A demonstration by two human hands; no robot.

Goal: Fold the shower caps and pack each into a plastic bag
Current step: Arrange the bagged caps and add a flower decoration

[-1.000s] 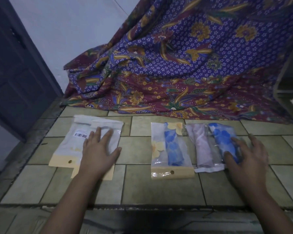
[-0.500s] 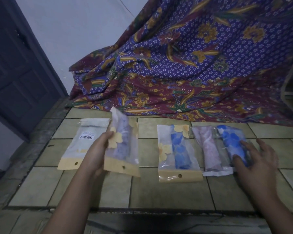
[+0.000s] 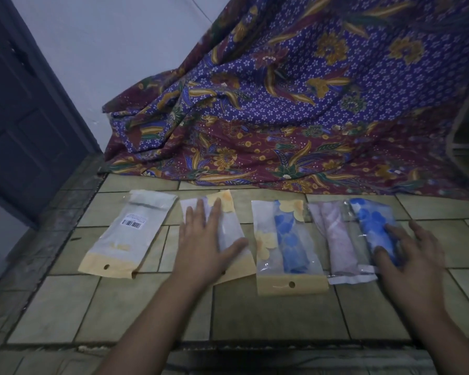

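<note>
Under left hand (image 3: pixel 201 247), flat bag (image 3: pixel 229 231) (yellow-flowered).

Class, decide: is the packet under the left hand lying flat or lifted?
Lying flat: the open left hand presses the packet onto the tiled floor.

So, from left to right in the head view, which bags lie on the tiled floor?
Barcode-label bag, pale bag under the left hand, flowered blue-cap bag, pink-cap bag, clear blue-cap bag under the right hand.

Open tiles (image 3: pixel 282 315) before bags (image 3: pixel 287 239) — cloth (image 3: pixel 282 117) beyond
</note>
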